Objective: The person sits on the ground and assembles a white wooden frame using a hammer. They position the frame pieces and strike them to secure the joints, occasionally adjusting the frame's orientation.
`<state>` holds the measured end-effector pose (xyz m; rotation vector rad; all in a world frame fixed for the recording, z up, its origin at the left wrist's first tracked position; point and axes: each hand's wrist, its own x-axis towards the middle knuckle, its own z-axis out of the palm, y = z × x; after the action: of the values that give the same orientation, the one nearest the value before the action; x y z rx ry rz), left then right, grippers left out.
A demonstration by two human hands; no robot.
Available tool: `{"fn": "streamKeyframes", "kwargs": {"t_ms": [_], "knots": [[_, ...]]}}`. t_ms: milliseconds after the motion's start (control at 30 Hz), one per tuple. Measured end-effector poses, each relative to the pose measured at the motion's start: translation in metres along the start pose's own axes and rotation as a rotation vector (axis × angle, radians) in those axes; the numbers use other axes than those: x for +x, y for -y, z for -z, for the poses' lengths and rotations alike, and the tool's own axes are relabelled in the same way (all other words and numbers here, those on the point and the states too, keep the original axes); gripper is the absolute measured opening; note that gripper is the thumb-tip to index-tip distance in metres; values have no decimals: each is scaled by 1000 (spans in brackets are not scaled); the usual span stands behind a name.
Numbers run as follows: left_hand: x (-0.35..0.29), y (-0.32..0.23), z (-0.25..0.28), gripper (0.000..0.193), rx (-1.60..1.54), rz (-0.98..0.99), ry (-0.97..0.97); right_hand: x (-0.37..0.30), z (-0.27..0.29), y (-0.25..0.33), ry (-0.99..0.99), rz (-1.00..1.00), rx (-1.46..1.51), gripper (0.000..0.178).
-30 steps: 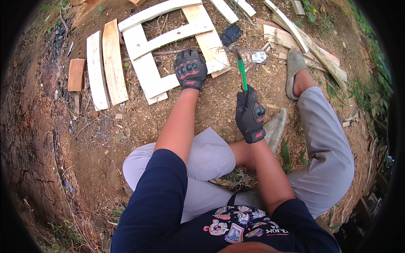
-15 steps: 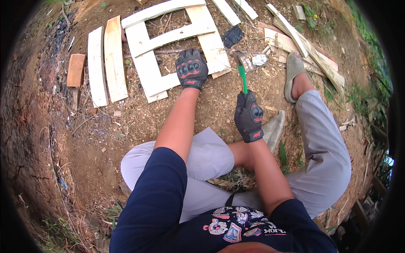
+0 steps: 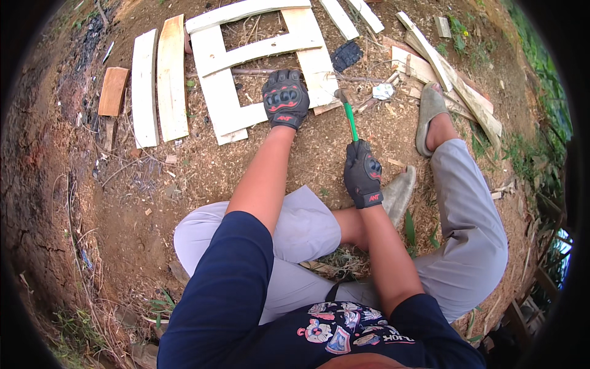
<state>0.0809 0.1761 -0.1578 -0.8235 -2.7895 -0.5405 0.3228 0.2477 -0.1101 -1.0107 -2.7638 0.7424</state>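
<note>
A flat wooden frame [image 3: 217,86] of pale boards lies on the ground ahead of me. Over its near crosspiece rests my gloved left hand [image 3: 286,98], the fingers bent around the board's far edge and holding it. My gloved right hand [image 3: 362,173] is closed around the green handle of a hammer [image 3: 351,120]. The hammer's head is beside the frame's near right corner; whether it touches the wood I cannot tell. Anything under my left palm is hidden.
Two loose pale boards [image 3: 171,80] and a short brown block [image 3: 114,91] lie left of the frame. Scrap planks [image 3: 452,74] are piled at the right, near my shoe [image 3: 428,117]. A black crumpled thing [image 3: 346,56] lies beyond the hammer. Wood shavings cover the soil.
The hammer's head has come down and nearer, toward the frame's near right corner. My left hand stays on the same board. The whole view has shifted slightly.
</note>
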Motion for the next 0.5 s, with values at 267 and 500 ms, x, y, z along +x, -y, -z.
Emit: {"fn": "streamKeyframes", "kwargs": {"t_ms": [267, 500], "knots": [[1, 2, -1, 24, -8, -17, 28, -1, 7, 10, -2, -61, 3, 16], [-2, 6, 0, 27, 0, 12, 61, 4, 23, 29, -137, 49, 277, 24]]}}
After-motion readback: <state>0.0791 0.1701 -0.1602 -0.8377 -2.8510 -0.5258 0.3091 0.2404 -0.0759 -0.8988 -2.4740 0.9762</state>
